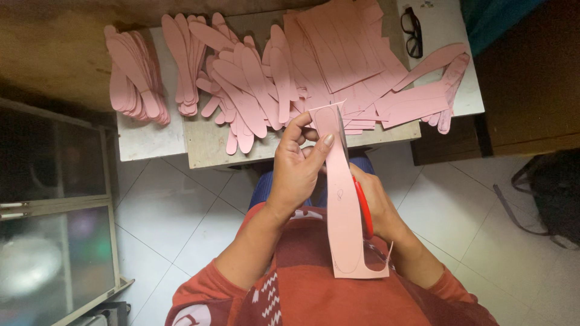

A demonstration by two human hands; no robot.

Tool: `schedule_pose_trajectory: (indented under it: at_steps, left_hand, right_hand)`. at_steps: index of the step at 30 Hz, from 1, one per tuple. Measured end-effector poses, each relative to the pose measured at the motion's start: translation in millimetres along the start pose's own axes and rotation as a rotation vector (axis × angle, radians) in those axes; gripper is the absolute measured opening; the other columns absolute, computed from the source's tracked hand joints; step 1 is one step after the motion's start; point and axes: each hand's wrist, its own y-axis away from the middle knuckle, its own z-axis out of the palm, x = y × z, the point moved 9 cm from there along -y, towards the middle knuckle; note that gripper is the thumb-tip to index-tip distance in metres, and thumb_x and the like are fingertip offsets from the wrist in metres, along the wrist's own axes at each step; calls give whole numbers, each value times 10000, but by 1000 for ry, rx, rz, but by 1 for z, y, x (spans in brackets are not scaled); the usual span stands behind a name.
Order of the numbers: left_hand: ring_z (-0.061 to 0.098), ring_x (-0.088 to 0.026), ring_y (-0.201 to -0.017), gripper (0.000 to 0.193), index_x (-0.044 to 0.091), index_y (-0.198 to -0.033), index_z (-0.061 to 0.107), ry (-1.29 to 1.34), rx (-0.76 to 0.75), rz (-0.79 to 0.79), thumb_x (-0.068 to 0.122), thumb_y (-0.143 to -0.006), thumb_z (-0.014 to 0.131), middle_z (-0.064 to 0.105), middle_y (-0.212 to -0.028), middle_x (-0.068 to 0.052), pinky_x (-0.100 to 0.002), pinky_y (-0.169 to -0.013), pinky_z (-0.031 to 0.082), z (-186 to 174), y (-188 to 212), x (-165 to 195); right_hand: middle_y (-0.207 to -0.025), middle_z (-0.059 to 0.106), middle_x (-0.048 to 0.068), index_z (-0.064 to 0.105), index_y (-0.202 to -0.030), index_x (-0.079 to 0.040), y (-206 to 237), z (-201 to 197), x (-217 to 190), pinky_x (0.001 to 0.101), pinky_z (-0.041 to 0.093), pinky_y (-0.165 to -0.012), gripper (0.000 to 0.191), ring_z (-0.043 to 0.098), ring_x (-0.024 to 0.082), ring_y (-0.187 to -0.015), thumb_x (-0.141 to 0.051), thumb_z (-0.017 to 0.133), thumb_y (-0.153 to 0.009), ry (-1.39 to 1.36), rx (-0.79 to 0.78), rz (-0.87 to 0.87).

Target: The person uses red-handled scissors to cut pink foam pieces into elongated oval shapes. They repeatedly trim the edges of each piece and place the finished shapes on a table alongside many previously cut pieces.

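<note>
My left hand (297, 166) pinches the top of a long pink paper strip (345, 223) with a sole-shaped outline drawn on it. Behind the strip, my right hand (377, 202) grips red-handled scissors (362, 205), whose blade runs up along the strip's right edge. A thin cut sliver curls off near the strip's lower right. Both hands are over my lap, just in front of the small table.
A low table (151, 142) holds stacks of pink sole-shaped cutouts (136, 75), a spread pile of them (248, 90), uncut pink sheets (344, 48) and black glasses (412, 31). A dark bag (553, 193) lies on the tiled floor at right; a glass-fronted cabinet (54, 199) stands left.
</note>
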Motion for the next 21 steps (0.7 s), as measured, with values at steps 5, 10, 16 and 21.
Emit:
schedule_pose_trajectory:
  at_steps: [5, 10, 16, 21]
  left_hand:
    - [677, -72, -802, 455, 31, -1419, 489, -7, 1, 6, 53, -1004, 672, 597, -1069, -52, -199, -586, 553, -1, -1, 0]
    - [663, -70, -847, 413, 17, -1394, 510, -5, 12, 27, 55, -1013, 664, 595, -1089, -46, -210, -658, 560, -3, -4, 0]
    - [663, -76, -850, 266, -14, -1269, 573, 49, 20, 8, 67, -1027, 645, 657, -1082, -63, -232, -724, 579, 4, -12, 2]
    - [670, -60, -793, 268, 4, -1243, 581, -42, -50, -37, 69, -995, 660, 623, -1028, -17, -202, -671, 566, 24, -10, 4]
  right_hand:
    - [-715, 649, 66, 629, -1356, -17, 1, 0, 2, 301, 515, -584, 523, 603, 120, -607, -164, 650, -854, 6, 39, 39]
    - [-738, 674, 67, 642, -1219, -2, 6, 1, 17, 299, 534, -604, 370, 600, 100, -662, -146, 646, -879, -46, 56, 125]
    - [-748, 666, 110, 621, -1082, 10, 5, -5, 29, 325, 540, -651, 253, 596, 159, -657, -170, 590, -906, 78, 112, 107]
    - [-982, 697, 170, 550, -1288, 15, -4, -15, 20, 347, 541, -815, 403, 638, 216, -877, -244, 452, -995, 2, 128, -34]
